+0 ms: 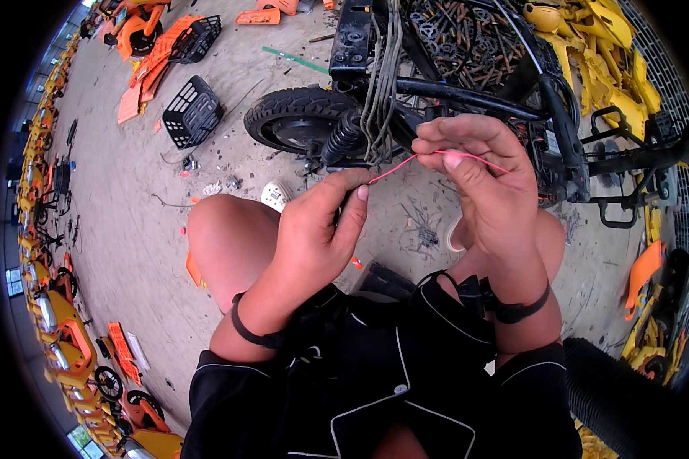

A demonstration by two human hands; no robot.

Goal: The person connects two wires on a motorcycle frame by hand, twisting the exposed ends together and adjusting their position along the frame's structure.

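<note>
A thin pink wire (394, 168) stretches between my two hands above my knees. Thumb and forefinger of my left hand (318, 218) pinch one end of it. In my right hand (482, 180), the wire runs between thumb and fingers, and its loose end lies over the palm. Just beyond my hands stands a stripped black scooter frame (471, 93). Grey cables (383, 84) hang down from it in a bundle, close behind my left fingertips. Its wheel with a black tire (287, 115) sits to the left, beside a coil-spring shock absorber (343, 138).
A black plastic basket (193, 112) lies on the concrete floor at the left, near orange panels (149, 73). Rusty metal parts (467, 42) are heaped behind the frame. Yellow panels (608, 61) pile up at the far right. Rows of yellow scooters (69, 336) line the left side.
</note>
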